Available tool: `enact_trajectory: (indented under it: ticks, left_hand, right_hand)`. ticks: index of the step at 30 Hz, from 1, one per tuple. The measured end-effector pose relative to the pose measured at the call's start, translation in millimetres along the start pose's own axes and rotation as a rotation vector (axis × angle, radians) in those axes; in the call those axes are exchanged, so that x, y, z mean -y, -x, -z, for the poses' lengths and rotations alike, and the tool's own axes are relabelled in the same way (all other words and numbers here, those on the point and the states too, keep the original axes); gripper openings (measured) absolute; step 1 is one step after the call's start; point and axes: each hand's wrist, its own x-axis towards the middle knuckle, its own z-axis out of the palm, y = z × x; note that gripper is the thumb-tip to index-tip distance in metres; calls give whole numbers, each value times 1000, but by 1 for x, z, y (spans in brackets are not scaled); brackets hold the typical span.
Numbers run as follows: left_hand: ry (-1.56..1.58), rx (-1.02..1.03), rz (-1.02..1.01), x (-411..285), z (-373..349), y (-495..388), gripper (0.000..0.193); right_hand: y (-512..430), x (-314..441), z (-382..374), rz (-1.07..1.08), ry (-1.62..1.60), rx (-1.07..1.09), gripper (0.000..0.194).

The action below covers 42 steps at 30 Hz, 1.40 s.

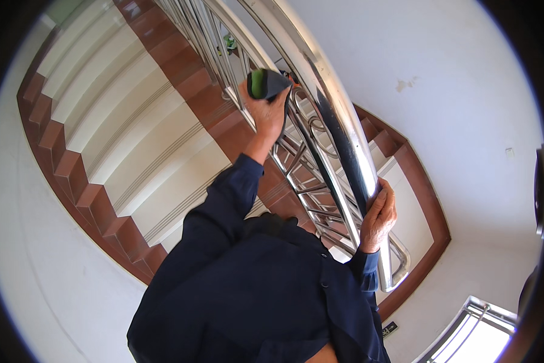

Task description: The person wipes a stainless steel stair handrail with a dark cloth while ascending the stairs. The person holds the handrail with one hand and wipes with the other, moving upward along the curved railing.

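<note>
My left hand [268, 113] grips a dark grey and green cloth or pad [266, 85], slightly blurred. It is held over the inner rail of a stainless steel stair railing; whether the pad presses on the metal, I cannot tell. Closer to my body, my right hand [379, 217] wraps around the thick polished handrail [344, 122], thumb on top. Below that handrail run a thinner rail [325, 170] and a curled metal ring [317, 125]. Dark navy sleeves cover both arms up to the wrists.
Cream stair treads [163, 136] with reddish-brown tiled edging [194, 81] lie to the left. More steps and a landing [412, 199] show beyond the railing. A white wall [444, 90] stands at right, with a bright window [476, 336] at lower right. Something green [229, 42] appears behind the balusters.
</note>
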Motion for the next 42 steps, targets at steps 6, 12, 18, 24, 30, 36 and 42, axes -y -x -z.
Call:
enact_trajectory:
  ticks: [6, 12, 18, 24, 30, 36, 42]
  left_hand:
    - [-904, 178, -559, -27, -7, -83, 53]
    - [-808, 365, -580, -18, 12, -52, 11]
    - [-480, 413, -445, -2, 25, 28, 45]
    - [-208, 294, -280, -9, 6, -6, 62]
    - [86, -69, 107, -9, -24, -65, 66]
    - [-7, -15, 185, -8, -21, -13, 46]
    - [-4, 53, 27, -10, -19, -20, 50]
  right_hand:
    - [2, -5, 0, 16, 12, -7, 28]
    - [3, -2, 1, 11, 29, 4, 28]
    - [3, 1, -2, -17, -9, -25, 27]
    - [2, 2, -4, -29, 1, -48, 29]
    - [3, 1, -3, -19, 33, -27, 30]
    - [4, 1, -4, 6, 59, -53, 30]
    - [4, 0, -5, 26, 87, -59, 30]
